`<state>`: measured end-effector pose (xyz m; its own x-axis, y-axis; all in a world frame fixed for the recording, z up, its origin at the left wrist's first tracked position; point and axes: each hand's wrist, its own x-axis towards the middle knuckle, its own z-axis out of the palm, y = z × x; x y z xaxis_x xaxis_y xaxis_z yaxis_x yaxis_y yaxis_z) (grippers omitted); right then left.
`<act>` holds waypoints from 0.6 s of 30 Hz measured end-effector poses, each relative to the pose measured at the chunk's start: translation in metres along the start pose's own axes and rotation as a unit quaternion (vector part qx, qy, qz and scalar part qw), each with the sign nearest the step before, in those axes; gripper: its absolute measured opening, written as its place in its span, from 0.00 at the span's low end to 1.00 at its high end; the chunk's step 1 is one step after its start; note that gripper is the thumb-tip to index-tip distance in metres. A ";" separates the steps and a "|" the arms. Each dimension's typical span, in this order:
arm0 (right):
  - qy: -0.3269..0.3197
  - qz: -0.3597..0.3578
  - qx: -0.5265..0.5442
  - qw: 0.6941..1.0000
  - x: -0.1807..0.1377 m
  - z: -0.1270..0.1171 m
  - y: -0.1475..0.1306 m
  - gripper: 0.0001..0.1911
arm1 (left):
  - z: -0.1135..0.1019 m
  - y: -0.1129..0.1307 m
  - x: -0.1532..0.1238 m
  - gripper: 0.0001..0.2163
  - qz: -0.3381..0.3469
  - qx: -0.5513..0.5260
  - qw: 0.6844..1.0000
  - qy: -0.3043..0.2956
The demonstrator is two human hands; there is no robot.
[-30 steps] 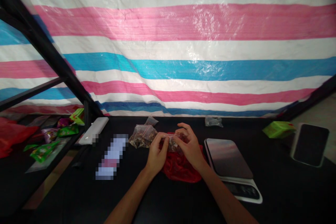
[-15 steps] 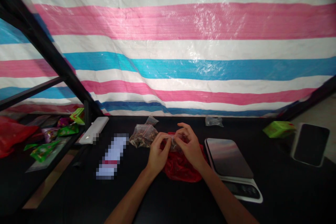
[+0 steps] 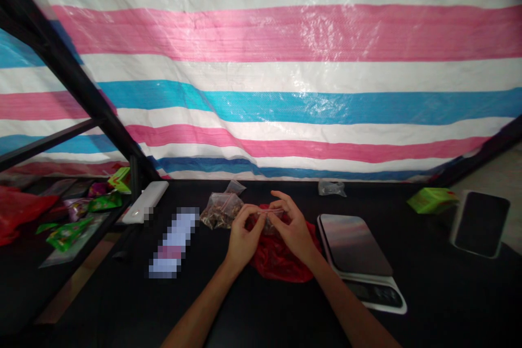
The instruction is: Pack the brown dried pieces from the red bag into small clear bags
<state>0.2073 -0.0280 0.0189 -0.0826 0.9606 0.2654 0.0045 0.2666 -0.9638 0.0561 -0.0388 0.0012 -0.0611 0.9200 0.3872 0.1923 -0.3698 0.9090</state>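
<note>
My left hand (image 3: 241,239) and my right hand (image 3: 292,229) meet over a small clear zip bag (image 3: 267,218) with brown contents, pinching its red-lined top edge between thumbs and fingers. The bag is held just above a red plastic bag (image 3: 277,258) lying on the black table (image 3: 122,304). Just left of my hands lies a filled clear bag of brown pieces (image 3: 220,210). An empty clear bag (image 3: 235,187) rests behind it.
A kitchen scale (image 3: 359,255) stands right of my hands. Further right are a green box (image 3: 433,200) and a dark phone-like slab (image 3: 480,223). A white flat device (image 3: 145,201) and a blurred item (image 3: 173,242) lie left. Green packets (image 3: 67,231) fill the left shelf. A striped tarp (image 3: 285,65) hangs behind.
My fingers have shifted slightly along the top edge of the small bag, hands drawing a little closer together. Nothing else has moved.
</note>
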 end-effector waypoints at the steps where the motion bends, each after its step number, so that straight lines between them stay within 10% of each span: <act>1: -0.004 -0.001 0.000 1.000 0.000 0.000 0.001 0.25 | 0.000 -0.001 0.000 0.06 -0.005 -0.004 1.000 -0.001; 18: 0.027 -0.007 0.001 1.000 0.001 0.000 -0.003 0.20 | 0.000 -0.005 -0.002 0.08 -0.052 -0.024 0.998 -0.010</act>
<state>0.2075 -0.0279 0.0217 -0.0290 0.9595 0.2804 0.0015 0.2805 -0.9598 0.0557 -0.0386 -0.0039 -0.0586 0.9562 0.2869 0.1378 -0.2769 0.9510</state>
